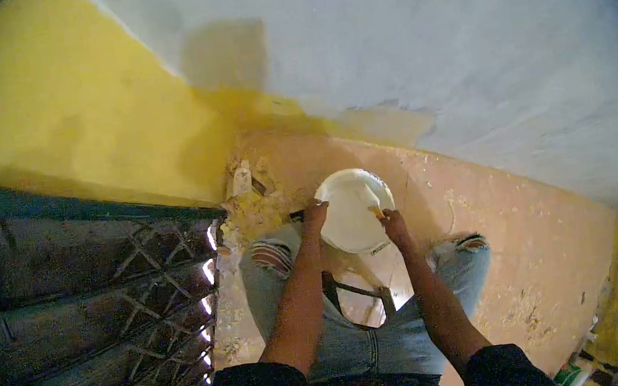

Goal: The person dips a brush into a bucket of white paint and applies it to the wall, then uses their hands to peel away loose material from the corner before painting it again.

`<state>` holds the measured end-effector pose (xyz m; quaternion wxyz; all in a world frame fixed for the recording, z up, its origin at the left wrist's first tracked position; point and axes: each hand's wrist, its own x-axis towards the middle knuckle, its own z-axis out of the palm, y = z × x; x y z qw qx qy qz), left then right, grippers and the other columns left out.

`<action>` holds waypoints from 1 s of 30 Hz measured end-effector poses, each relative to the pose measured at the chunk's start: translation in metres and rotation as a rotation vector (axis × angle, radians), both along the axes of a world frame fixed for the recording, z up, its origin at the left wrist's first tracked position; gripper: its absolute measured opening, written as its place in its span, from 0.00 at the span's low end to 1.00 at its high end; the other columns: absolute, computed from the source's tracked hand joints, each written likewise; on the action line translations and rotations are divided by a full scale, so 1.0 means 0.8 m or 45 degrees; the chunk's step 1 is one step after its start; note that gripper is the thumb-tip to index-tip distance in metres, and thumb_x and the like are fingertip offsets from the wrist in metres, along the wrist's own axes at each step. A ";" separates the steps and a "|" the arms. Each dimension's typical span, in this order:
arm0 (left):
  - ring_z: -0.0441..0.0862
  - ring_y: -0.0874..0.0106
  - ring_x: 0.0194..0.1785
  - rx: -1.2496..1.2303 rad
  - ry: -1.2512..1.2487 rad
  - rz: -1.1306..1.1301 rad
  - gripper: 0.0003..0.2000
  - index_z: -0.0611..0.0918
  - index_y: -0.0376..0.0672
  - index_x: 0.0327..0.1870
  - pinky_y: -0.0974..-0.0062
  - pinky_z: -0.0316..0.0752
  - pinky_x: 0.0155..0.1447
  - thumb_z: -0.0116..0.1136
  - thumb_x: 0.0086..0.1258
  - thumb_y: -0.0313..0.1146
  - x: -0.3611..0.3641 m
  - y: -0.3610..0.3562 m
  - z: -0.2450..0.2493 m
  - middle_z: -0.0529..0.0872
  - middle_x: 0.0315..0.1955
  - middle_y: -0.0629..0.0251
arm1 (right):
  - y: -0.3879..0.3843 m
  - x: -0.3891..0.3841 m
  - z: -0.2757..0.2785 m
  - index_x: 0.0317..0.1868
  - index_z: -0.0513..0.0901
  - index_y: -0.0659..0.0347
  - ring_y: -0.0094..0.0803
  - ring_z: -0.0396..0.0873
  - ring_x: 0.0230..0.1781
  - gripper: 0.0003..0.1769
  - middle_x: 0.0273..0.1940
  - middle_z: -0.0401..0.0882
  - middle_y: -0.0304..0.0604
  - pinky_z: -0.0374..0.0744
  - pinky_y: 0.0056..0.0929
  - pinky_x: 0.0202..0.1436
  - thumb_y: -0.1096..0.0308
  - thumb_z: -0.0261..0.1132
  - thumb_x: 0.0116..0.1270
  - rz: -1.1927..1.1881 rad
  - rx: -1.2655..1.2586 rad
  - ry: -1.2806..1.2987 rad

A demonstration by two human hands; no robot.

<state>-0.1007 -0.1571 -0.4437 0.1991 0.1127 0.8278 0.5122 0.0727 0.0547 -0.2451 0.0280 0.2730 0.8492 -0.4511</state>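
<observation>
A white bucket (pixel 355 245) stands between my knees, with off-white paste (pixel 348 219) inside. My left hand (pixel 317 215) is closed at the bucket's left rim, and a dark object (pixel 296 216) sticks out beside it; what that is I cannot make out. My right hand (pixel 394 225) grips the orange handle of a putty knife (pixel 377 211) at the right side of the bucket. The knife's pale blade points into the bucket and is hard to tell from the paste.
A grey-white wall (pixel 463 55) rises ahead, meeting a yellow wall (pixel 79 106) at the left corner. Debris (pixel 249 181) lies in that corner. A dark metal shutter with lattice (pixel 105 306) runs along my left. Splatters mark the orange floor (pixel 518 236). Dark stool-like bars (pixel 357 290) show between my legs.
</observation>
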 end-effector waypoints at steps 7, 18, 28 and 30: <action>0.83 0.67 0.44 0.716 -0.724 0.116 0.13 0.76 0.45 0.49 0.64 0.75 0.47 0.59 0.66 0.37 0.039 0.015 0.421 0.84 0.40 0.63 | -0.040 0.024 0.012 0.45 0.83 0.65 0.22 0.69 0.23 0.15 0.24 0.75 0.35 0.71 0.28 0.30 0.63 0.64 0.63 -0.232 -0.238 0.123; 0.79 0.74 0.35 0.804 -0.725 0.302 0.08 0.76 0.48 0.44 0.72 0.76 0.40 0.51 0.64 0.33 0.061 0.014 0.464 0.78 0.33 0.68 | -0.043 0.027 0.103 0.44 0.82 0.69 0.22 0.75 0.24 0.15 0.27 0.80 0.40 0.74 0.21 0.27 0.71 0.68 0.58 -0.528 -0.282 0.507; 0.72 0.76 0.22 0.431 -0.567 0.336 0.06 0.74 0.48 0.43 0.75 0.72 0.26 0.51 0.70 0.37 0.045 -0.006 0.318 0.74 0.24 0.70 | -0.056 -0.007 0.061 0.40 0.81 0.70 0.29 0.81 0.27 0.09 0.30 0.81 0.45 0.81 0.25 0.33 0.75 0.66 0.60 -0.739 -0.646 0.649; 0.72 0.77 0.22 0.511 -0.725 0.380 0.06 0.74 0.49 0.42 0.76 0.72 0.25 0.52 0.70 0.37 0.025 -0.024 0.169 0.74 0.24 0.70 | -0.052 -0.015 0.008 0.41 0.81 0.70 0.30 0.81 0.27 0.10 0.30 0.81 0.45 0.81 0.24 0.34 0.76 0.66 0.59 -0.828 -0.718 0.668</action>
